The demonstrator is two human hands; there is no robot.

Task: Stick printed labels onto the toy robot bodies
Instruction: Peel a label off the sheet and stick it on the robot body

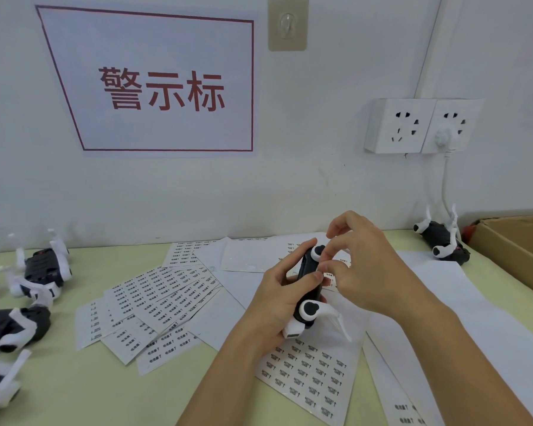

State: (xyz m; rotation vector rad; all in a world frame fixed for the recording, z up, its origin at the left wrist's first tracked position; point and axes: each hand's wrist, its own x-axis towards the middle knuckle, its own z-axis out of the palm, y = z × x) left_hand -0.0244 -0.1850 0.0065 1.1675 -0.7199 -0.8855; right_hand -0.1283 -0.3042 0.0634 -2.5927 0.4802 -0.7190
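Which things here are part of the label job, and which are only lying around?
Part of the job:
- toy robot body, held by left hand
- right hand at its side
- label sheets
- toy robots at left

Lying around:
- wall sockets
- cardboard box
- red-framed sign

Bare forearms, no sleeves, rings or watch.

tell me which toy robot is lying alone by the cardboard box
The toy robot at the far right, under the wall sockets. The other loose ones are bunched at the table's left edge, and one is in the hands.
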